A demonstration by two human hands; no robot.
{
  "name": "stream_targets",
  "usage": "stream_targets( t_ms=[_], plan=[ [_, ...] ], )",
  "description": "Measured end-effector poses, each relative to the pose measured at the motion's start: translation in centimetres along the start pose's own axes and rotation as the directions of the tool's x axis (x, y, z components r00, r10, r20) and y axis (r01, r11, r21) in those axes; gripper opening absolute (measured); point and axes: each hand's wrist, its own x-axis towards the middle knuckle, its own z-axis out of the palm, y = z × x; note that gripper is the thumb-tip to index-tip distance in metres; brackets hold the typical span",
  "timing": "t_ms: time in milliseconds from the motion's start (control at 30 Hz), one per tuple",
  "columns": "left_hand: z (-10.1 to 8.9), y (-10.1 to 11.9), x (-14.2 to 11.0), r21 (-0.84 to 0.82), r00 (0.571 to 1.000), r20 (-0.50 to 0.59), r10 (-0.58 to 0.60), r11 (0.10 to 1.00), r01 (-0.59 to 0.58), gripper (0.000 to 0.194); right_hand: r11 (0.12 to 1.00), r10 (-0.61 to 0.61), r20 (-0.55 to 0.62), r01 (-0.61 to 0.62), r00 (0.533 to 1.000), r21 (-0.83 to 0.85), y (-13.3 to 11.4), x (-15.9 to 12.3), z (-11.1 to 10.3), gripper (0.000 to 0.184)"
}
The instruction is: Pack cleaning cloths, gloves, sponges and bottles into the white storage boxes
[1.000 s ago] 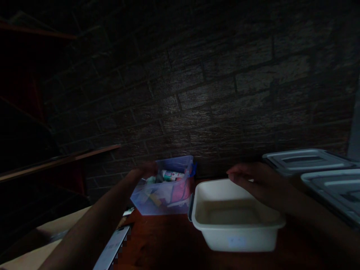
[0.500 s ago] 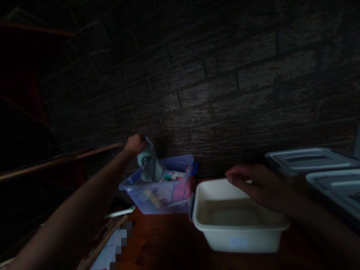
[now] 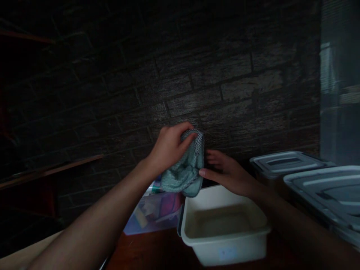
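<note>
Well, the left hand (image 3: pixel 171 146) pinches the cloth (image 3: pixel 182 174) near the far left corner of the white tub (image 3: pixel 247 249); the right hand (image 3: pixel 229 174), fingers parted, would best steady the cloth's loose edge.

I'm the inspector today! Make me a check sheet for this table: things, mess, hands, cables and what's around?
Surface: reddish-brown tabletop, dimly lit.
Job's things: green cloth, held up near the unlidded cream tub.
Clutter: see-through bin with mixed items; two grey-lidded containers at right.
Hands: left hand grips the cloth; right hand open, thumb by the cloth's edge, contact unclear.
Cables: nothing seen.
Surroundings: dark brick-patterned wall; shelf at left.
</note>
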Motion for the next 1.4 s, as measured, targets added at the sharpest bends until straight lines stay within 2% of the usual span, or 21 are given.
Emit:
stream_targets(
  t_ms=[67,133,200,367,433,533,667,733,800,867,967,1067,1233,1300,1400],
  plan=[
    [0.9,0.5,0.6,-0.170,0.998,-0.040,-0.052,0.984,0.045,0.026,1.000,0.007,0.044,-0.008,0.999,0.027,0.0,-0.1,-0.6,0.039],
    [1.9,-0.4,0.8,-0.358,0.987,-0.040,-0.158,0.924,0.134,0.025,0.999,0.032,0.020,-0.031,0.999,-0.030,0.4,-0.7,-1.3,0.034],
    [2.9,-1.8,0.5,-0.502,0.966,0.010,-0.258,0.834,0.228,0.024,0.995,0.062,-0.019,-0.063,0.998,-0.078,1.2,-1.3,-1.9,0.031],
    [5.5,-4.3,-2.7,-0.600,0.901,0.159,-0.404,0.685,0.414,0.024,0.985,0.169,-0.088,-0.165,0.982,0.055,4.0,-2.4,-2.9,0.023],
    [6.4,-4.4,-4.3,-0.644,0.866,0.179,-0.467,0.610,0.462,0.024,0.978,0.196,-0.148,-0.181,0.969,0.107,4.9,-2.7,-3.3,0.021],
    [7.6,-4.0,-6.1,-0.734,0.811,0.240,-0.533,0.447,0.511,0.028,0.974,0.212,-0.179,-0.192,0.961,0.123,6.0,-3.2,-3.9,0.019],
    [8.2,-3.3,-7.7,-0.803,0.752,0.391,-0.531,0.203,0.561,0.026,0.950,0.280,-0.205,-0.239,0.938,0.202,6.6,-3.5,-4.5,0.024],
    [8.1,-3.2,-8.3,-0.779,0.723,0.513,-0.462,0.104,0.619,0.024,0.936,0.292,-0.276,-0.213,0.916,0.282,6.7,-3.5,-4.6,0.029],
    [8.0,-3.3,-8.8,-0.744,0.699,0.598,-0.393,0.051,0.666,0.023,0.924,0.293,-0.362,-0.165,0.885,0.346,6.7,-3.5,-4.6,0.031],
    [8.0,-3.3,-9.1,-0.755,0.710,0.588,-0.388,0.051,0.653,0.023,0.910,0.311,-0.440,-0.131,0.843,0.393,6.7,-3.5,-4.5,0.031],
    [8.5,-3.3,-9.2,-0.818,0.765,0.458,-0.453,0.123,0.562,0.019,0.898,0.339,-0.484,-0.123,0.806,0.423,6.7,-3.5,-4.3,0.033],
    [9.3,-3.3,-9.0,-0.821,0.800,0.357,-0.482,0.247,0.515,0.020,0.913,0.322,-0.474,-0.136,0.820,0.385,6.7,-3.5,-4.4,0.034],
    [10.1,-4.1,-8.8,-0.702,0.860,0.186,-0.476,0.548,0.455,0.030,0.957,0.273,-0.506,-0.179,0.818,0.228,6.8,-3.5,-5.3,0.039],
    [10.3,-4.6,-8.8,-0.672,0.878,0.157,-0.453,0.602,0.431,0.032,0.965,0.260,-0.510,-0.204,0.820,0.164,7.0,-3.5,-5.7,0.041],
    [10.3,-4.7,-8.8,-0.664,0.897,0.131,-0.422,0.635,0.395,0.031,0.977,0.213,-0.480,-0.194,0.851,0.089,7.5,-3.6,-6.1,0.040]
  ],
)
